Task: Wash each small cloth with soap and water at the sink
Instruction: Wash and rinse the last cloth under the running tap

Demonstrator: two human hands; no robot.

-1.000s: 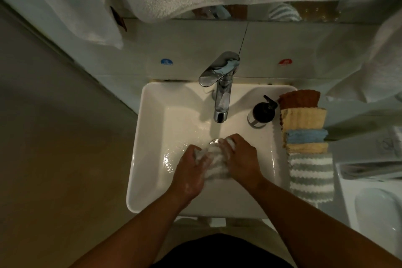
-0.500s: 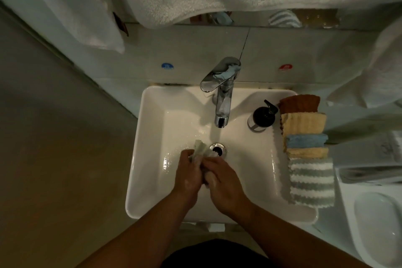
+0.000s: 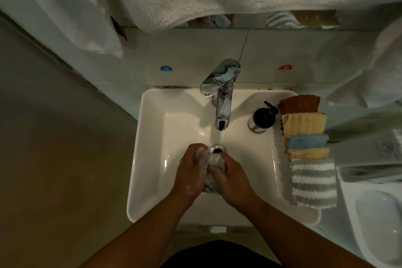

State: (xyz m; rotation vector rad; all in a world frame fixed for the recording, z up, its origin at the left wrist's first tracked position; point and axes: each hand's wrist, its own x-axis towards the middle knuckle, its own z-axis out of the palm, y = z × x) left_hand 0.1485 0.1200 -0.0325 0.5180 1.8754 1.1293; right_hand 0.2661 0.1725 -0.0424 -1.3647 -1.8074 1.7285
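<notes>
Cloth (image 3: 214, 164) gripped between left hand (image 3: 191, 177) and right hand (image 3: 232, 180), clear of sink (image 3: 148, 169) walls.

A wet pale cloth (image 3: 214, 165) is wadded between the left hand (image 3: 191, 176) and right hand (image 3: 232, 180) near the middle of the white sink (image 3: 152, 180). Five folded cloths overlap along the sink's right rim: brown cloth (image 3: 299, 104) at the back, yellow cloth (image 3: 304, 123), blue cloth (image 3: 307, 140), second yellow cloth (image 3: 309, 152), and grey-striped cloth (image 3: 313, 183) nearest the front. A soap dispenser (image 3: 263, 117) stands upright in the back right corner.
</notes>
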